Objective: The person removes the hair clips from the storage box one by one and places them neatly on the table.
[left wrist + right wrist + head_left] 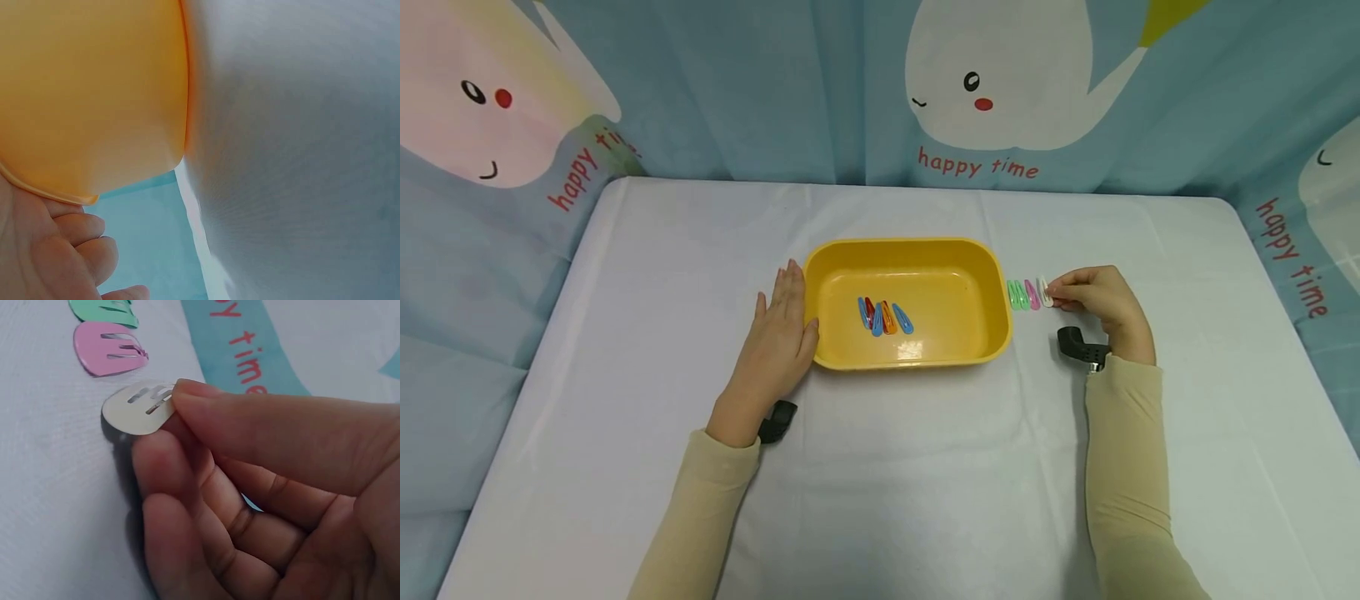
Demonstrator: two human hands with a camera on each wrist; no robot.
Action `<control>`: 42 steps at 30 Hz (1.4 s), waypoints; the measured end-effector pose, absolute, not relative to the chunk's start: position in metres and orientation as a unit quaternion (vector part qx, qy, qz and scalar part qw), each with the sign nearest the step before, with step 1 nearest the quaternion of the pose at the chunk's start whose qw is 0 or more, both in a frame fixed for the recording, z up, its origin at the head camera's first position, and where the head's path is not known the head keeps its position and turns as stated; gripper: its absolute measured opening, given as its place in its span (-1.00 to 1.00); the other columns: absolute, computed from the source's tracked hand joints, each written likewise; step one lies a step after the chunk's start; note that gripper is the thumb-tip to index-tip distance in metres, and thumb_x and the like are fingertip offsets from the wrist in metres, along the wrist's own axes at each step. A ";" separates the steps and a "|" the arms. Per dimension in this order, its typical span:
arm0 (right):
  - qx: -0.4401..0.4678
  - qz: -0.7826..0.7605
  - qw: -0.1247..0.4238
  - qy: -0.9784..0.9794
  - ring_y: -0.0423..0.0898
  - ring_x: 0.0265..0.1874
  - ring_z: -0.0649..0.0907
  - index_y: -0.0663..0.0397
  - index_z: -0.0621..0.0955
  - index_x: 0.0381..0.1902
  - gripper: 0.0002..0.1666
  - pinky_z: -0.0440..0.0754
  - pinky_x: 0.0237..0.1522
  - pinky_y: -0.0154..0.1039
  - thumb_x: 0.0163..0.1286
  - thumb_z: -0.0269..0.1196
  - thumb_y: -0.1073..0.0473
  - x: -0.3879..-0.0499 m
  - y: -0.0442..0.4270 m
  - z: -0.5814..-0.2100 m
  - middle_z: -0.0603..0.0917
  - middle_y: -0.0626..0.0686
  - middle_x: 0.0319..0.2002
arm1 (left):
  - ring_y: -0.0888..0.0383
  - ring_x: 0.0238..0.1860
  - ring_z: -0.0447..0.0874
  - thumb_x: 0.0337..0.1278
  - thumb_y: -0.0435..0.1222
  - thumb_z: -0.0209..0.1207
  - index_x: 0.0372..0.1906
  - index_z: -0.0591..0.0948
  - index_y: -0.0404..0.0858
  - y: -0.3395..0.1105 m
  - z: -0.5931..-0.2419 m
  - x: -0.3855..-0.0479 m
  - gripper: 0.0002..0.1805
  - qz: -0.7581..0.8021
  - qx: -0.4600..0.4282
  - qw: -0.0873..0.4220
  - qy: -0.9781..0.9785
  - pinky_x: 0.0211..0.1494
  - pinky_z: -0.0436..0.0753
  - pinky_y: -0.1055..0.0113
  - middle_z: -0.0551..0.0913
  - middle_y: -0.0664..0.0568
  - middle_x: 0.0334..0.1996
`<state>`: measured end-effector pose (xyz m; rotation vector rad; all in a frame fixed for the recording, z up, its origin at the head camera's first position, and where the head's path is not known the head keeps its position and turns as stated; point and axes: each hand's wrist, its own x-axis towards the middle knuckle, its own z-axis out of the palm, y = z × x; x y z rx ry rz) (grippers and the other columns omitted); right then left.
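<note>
Between thumb and fingers, my right hand (1101, 300) pinches a white hair clip (134, 412) just above the cloth. To its left a pink hair clip (106, 349) and green hair clips (1018, 295) lie in a row beside the yellow tray (992, 333). Several more clips lie inside the tray, among them a blue hair clip (903, 318) and an orange hair clip (889, 317). My left hand (778, 333) rests against the tray's left side with its fingers straight; in the left wrist view its fingers (81, 231) touch the rim.
A white cloth (925, 467) covers the table. Behind and beside it hangs a blue curtain (775, 92) with whale prints. A black wrist mount sits on each arm, the right mount (1078, 346) close to the cloth.
</note>
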<state>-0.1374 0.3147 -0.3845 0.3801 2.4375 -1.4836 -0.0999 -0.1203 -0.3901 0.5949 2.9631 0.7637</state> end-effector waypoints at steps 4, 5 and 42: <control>0.131 -0.497 0.133 0.847 -0.31 -0.57 0.58 0.44 0.66 -0.27 -0.76 0.59 -0.43 -0.45 0.24 0.29 0.28 -0.138 0.312 -0.384 0.65 -0.20 -0.58 | -0.01 0.48 -0.33 0.43 -0.20 -0.25 0.45 -0.22 -0.44 -0.120 -0.390 -0.100 -0.30 0.244 0.191 0.011 0.951 0.41 -0.17 -0.13 -0.24 -0.18 0.48; 0.131 -0.492 0.132 0.851 -0.31 -0.57 0.58 0.46 0.66 -0.26 -0.74 0.59 -0.43 -0.45 0.24 0.30 0.27 -0.138 0.311 -0.384 0.65 -0.20 -0.58 | -0.01 0.48 -0.32 0.43 -0.19 -0.26 0.45 -0.22 -0.44 -0.120 -0.389 -0.100 -0.30 0.244 0.191 0.012 0.951 0.41 -0.17 -0.13 -0.24 -0.17 0.48; 0.136 -0.435 0.134 0.880 -0.21 -0.51 0.54 0.45 0.60 -0.14 -0.56 0.52 -0.40 -0.41 0.23 0.33 0.13 -0.137 0.310 -0.386 0.64 -0.15 -0.53 | -0.02 0.48 -0.33 0.43 -0.19 -0.25 0.45 -0.23 -0.43 -0.120 -0.389 -0.100 -0.30 0.246 0.191 0.017 0.950 0.41 -0.17 -0.13 -0.25 -0.18 0.48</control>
